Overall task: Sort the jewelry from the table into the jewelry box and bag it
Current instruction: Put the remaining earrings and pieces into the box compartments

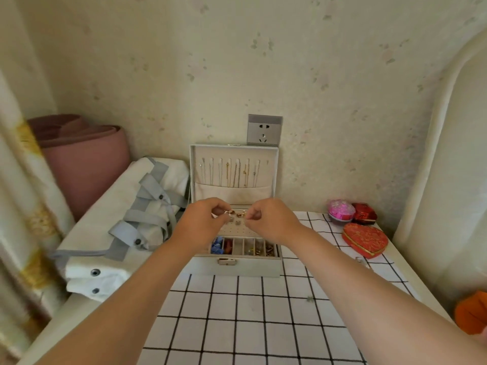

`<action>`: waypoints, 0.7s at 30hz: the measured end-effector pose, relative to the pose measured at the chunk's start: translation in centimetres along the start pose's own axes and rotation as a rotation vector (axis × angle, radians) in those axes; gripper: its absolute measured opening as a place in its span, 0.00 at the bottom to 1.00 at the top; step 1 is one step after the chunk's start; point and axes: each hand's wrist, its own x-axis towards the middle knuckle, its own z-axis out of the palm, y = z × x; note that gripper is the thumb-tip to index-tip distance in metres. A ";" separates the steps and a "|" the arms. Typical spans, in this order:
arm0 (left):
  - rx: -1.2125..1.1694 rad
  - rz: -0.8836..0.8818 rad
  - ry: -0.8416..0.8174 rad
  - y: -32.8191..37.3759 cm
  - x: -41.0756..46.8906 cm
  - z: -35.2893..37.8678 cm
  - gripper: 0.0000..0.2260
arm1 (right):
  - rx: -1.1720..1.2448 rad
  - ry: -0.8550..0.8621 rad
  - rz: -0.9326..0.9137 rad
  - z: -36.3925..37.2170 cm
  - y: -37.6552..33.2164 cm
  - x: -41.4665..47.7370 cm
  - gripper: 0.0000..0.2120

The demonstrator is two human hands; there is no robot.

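- Jewelry box (237, 268) is standing open, its lid upright.
- Left hand (203, 222) and right hand (268, 219) are hovering above it, curled fingertips pinching opposite ends of a small red-and-gold jewelry piece (236, 213).
- White canvas bag (105, 206) is lying just left of the box.

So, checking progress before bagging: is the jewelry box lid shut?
No, the jewelry box lid stands open, with chains hanging inside it.
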 end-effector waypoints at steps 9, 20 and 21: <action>-0.132 -0.066 0.036 -1.3 0.2 -0.4 0.04 | -0.138 -0.070 0.066 2.0 -0.1 1.3 0.03; -0.437 -0.187 0.069 -2.8 -0.9 -1.7 0.12 | 0.444 -0.082 -0.049 2.2 -5.3 2.3 0.09; -0.474 -0.209 0.077 -2.7 -0.8 -1.8 0.12 | 0.466 -0.064 -0.046 2.4 -5.4 2.3 0.08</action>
